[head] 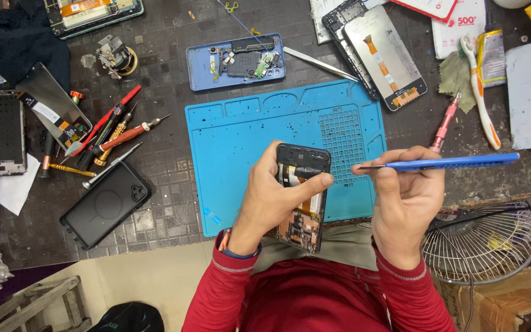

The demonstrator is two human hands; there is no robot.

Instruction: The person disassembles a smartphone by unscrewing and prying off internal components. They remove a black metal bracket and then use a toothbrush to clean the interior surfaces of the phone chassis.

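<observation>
Head view of a phone repair bench. The left hand (265, 200) is wrapped around an opened smartphone (302, 197), back cover off and circuit boards exposed, held upright-tilted above the near edge of the blue silicone work mat (241, 138); its thumb presses across the upper part of the phone. The right hand (404, 206) pinches a blue-handled tool (450, 162) between thumb and fingers, the handle lying nearly level and pointing right, its thin dark tip just beside the phone's upper right edge; whether tip and phone touch cannot be told. Behind the mat lie a blue phone back shell (235, 63) carrying small parts, metal tweezers (318, 63) and a detached display panel with orange flex cable (385, 58). To the left: a cluster of red-handled screwdrivers (115, 132), a black phone case (106, 205) and a phone frame (4, 132). To the right: a pink-handled screwdriver (445, 126), a toothbrush (479, 92), and a small wire-guard fan (480, 243) below the bench edge
</observation>
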